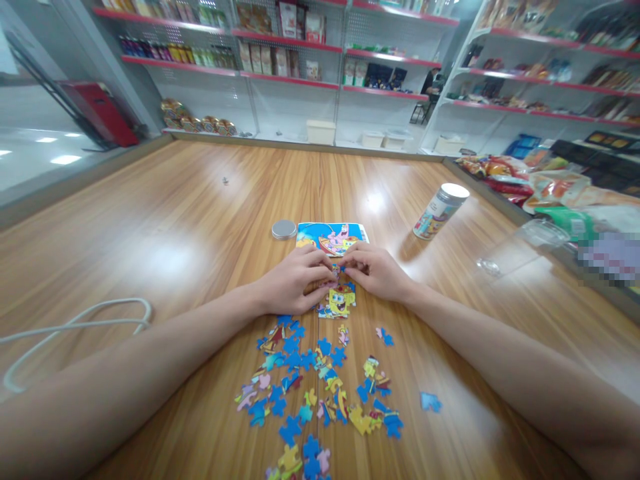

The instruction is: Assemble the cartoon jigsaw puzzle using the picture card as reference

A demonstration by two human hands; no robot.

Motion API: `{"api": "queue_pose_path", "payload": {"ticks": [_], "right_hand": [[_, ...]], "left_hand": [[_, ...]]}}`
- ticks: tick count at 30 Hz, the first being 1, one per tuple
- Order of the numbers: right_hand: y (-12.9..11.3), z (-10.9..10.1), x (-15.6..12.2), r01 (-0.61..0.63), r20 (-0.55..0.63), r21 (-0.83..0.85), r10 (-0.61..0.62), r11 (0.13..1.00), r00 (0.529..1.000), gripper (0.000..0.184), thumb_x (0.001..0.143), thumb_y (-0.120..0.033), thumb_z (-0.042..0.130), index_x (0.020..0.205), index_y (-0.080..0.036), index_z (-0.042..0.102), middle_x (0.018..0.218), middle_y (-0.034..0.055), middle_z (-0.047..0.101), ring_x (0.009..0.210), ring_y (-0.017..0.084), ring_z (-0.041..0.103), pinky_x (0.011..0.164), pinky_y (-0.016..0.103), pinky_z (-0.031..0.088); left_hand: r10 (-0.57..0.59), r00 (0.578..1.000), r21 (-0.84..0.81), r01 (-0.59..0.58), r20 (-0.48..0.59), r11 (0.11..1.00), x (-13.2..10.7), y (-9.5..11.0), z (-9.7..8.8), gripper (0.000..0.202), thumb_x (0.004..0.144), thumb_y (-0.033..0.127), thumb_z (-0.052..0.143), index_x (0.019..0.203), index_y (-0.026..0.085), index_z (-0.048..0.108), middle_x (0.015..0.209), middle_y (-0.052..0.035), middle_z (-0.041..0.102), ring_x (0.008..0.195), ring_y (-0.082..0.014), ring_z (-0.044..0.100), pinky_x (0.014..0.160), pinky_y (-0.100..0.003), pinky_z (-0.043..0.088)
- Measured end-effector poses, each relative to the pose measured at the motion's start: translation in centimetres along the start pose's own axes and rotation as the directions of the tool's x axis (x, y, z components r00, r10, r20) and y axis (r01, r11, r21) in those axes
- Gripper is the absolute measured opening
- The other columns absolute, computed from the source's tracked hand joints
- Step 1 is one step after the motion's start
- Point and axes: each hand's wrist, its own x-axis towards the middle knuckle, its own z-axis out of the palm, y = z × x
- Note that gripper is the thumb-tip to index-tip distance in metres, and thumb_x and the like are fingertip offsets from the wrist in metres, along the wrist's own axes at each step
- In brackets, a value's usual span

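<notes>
Between my two hands is a partly joined jigsaw puzzle (340,303) with a yellow cartoon face. My left hand (300,280) has its thumb and fingers bent closed around small jigsaw pieces at the puzzle's upper left. From the other side, my right hand (377,272) pinches at the upper edge, its fingertips on a small jigsaw piece (336,270) that they partly cover. Just beyond the hands lies a picture card (333,235) with a pink cartoon figure on blue. Loose jigsaw pieces (293,353), mostly blue and yellow, are scattered on the near side.
A round metal lid (284,229) lies left of the card. On the wooden table (200,220), a printed canister (440,210) stands at right, near a clear jar (523,247) on its side and packaged snacks (560,190). A white cable (100,320) loops at left. Stocked shelves (290,77) line the back.
</notes>
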Motion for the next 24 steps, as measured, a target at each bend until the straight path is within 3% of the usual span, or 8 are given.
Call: {"api": "queue_pose_path", "payload": {"ticks": [4,7,10,15,18,24], "right_hand": [[-0.1,-0.1,-0.1,-0.013,-0.026,-0.034,0.012,0.999,1.000,0.026,0.087,-0.012,0.063,0.112,-0.020,0.066,0.097,0.0030,0.059,0.068,0.012,0.052,0.064,0.028,0.044],[-0.1,0.0,-0.2,0.002,0.007,-0.059,-0.001,0.998,1.000,0.022,0.087,-0.014,0.065,0.107,-0.021,0.070,0.099,0.0041,0.062,0.078,0.015,0.058,0.070,0.030,0.047],[-0.1,0.2,-0.1,0.012,0.025,-0.056,-0.010,0.998,1.000,0.020,0.087,-0.016,0.066,0.104,-0.021,0.074,0.102,0.0053,0.066,0.091,0.019,0.062,0.078,0.033,0.050],[-0.4,-0.1,0.0,0.019,0.031,-0.013,-0.019,1.000,0.999,0.017,0.091,-0.018,0.062,0.100,-0.020,0.077,0.103,0.0073,0.068,0.089,0.018,0.065,0.080,0.034,0.053],[-0.7,-0.5,0.0,0.055,0.060,-0.015,-0.054,0.998,0.997,0.018,0.091,-0.027,0.066,0.104,-0.019,0.076,0.108,0.0090,0.068,0.097,0.021,0.065,0.088,0.039,0.053],[-0.8,-1.3,-0.1,0.131,0.183,-0.043,-0.121,0.990,0.976,0.053,0.082,-0.049,0.077,0.127,-0.023,0.066,0.131,0.0121,0.061,0.121,0.029,0.059,0.102,0.048,0.050]], "left_hand": [[-0.022,1.000,0.017,0.022,-0.011,1.000,0.0,0.0,-0.2,0.043,0.090,0.039,0.065,0.128,0.020,0.058,0.120,-0.0107,0.062,0.111,-0.0254,0.054,0.101,-0.046,0.043],[-0.032,0.999,0.044,0.031,0.041,0.999,0.0,0.0,-0.2,0.053,0.086,0.052,0.068,0.128,0.021,0.058,0.121,-0.0109,0.062,0.112,-0.0279,0.052,0.102,-0.048,0.042],[-0.048,0.997,0.070,0.043,0.064,0.997,0.0,0.0,-0.1,0.049,0.086,0.053,0.066,0.122,0.021,0.060,0.114,-0.0105,0.063,0.107,-0.0277,0.052,0.099,-0.047,0.043],[-0.043,0.997,0.093,0.036,0.066,0.995,0.0,0.1,-0.1,0.040,0.087,0.052,0.065,0.112,0.021,0.066,0.108,-0.0093,0.063,0.103,-0.0272,0.051,0.097,-0.045,0.043],[-0.039,0.997,0.113,0.032,0.063,0.993,0.1,0.1,-0.1,0.038,0.088,0.052,0.064,0.112,0.021,0.067,0.106,-0.0090,0.063,0.103,-0.0270,0.051,0.096,-0.045,0.043],[-0.028,0.999,0.142,0.021,0.042,0.990,0.0,-0.3,-0.3,0.036,0.089,0.051,0.064,0.107,0.020,0.068,0.105,-0.0095,0.064,0.104,-0.0274,0.051,0.095,-0.045,0.044]]}}
